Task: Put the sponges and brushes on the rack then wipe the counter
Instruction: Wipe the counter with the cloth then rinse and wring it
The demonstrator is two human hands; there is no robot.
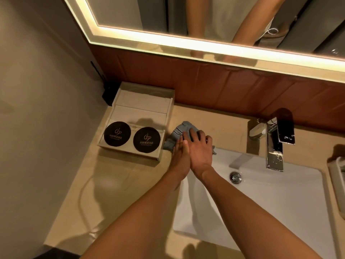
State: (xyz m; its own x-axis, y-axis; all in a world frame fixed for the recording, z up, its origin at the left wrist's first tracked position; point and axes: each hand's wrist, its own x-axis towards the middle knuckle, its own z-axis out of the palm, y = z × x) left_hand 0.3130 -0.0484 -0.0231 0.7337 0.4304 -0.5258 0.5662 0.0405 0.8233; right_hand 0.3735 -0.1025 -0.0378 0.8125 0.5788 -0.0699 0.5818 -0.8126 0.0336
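Note:
A crumpled grey-blue cloth (178, 132) lies on the beige counter (119, 186) between the white tray and the sink's back left corner. My right hand (198, 146) presses flat on top of the cloth, fingers spread. My left hand (180, 156) lies beside it, edge against the right hand, fingertips on the cloth. Part of the cloth is hidden under both hands. No sponges or brushes are clearly visible; a white rack (337, 176) shows only partly at the right edge.
A white tray (164, 128) holding two black round coasters sits at the back left against the wall. The white sink basin (276, 206) with drain and chrome faucet (274, 143) fills the right. A lit mirror hangs above the brown backsplash.

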